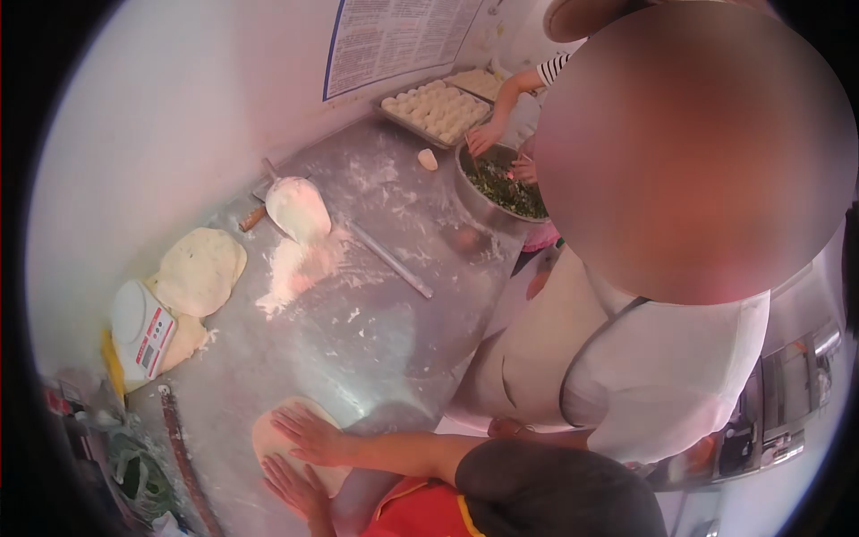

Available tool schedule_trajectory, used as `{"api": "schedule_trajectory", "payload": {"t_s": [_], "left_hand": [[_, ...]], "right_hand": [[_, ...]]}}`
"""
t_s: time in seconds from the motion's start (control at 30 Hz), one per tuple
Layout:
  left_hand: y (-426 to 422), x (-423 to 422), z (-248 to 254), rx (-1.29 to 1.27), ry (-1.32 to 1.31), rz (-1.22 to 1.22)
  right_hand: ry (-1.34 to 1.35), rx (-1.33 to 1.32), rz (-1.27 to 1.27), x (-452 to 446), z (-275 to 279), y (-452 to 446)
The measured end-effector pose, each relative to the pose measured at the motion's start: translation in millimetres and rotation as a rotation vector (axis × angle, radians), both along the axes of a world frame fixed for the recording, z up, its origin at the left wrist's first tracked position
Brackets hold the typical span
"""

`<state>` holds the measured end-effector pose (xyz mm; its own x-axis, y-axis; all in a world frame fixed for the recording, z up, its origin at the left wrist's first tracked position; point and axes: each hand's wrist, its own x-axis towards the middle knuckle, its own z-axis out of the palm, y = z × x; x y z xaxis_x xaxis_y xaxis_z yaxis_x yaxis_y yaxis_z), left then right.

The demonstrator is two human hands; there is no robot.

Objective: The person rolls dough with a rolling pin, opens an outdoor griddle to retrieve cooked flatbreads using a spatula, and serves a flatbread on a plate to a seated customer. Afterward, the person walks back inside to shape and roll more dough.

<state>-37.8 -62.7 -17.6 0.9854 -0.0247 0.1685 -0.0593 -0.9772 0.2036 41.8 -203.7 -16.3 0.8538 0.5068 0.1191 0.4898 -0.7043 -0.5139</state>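
A flat round of pale dough (263,434) lies on the metal table (394,358) near the lower middle of the view. My right hand (309,434) rests palm down across its upper part, fingers spread. Below it, my left hand (293,485) presses flat on the dough's lower left part, also with its fingers apart. Left of my hands lies a long, flour-dusted rolling pin (183,456).
White scale (141,329) and dough slabs (201,268) stand left. A flour scoop (298,209), metal rod (391,259), dough-ball tray (434,109) and bowl of chopped greens (501,190) lie beyond. A person in white (680,376) stands right; another person's hands (486,136) work at the bowl.
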Motion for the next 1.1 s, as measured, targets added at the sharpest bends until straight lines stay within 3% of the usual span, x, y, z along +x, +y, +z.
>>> {"api": "schedule_trajectory", "payload": {"t_s": [1.1], "left_hand": [[-0.9,-3.9,-2.3,-0.050,0.072,0.027]], "right_hand": [[-0.064,-0.096,0.010,-3.1,7.0,-0.5]]}}
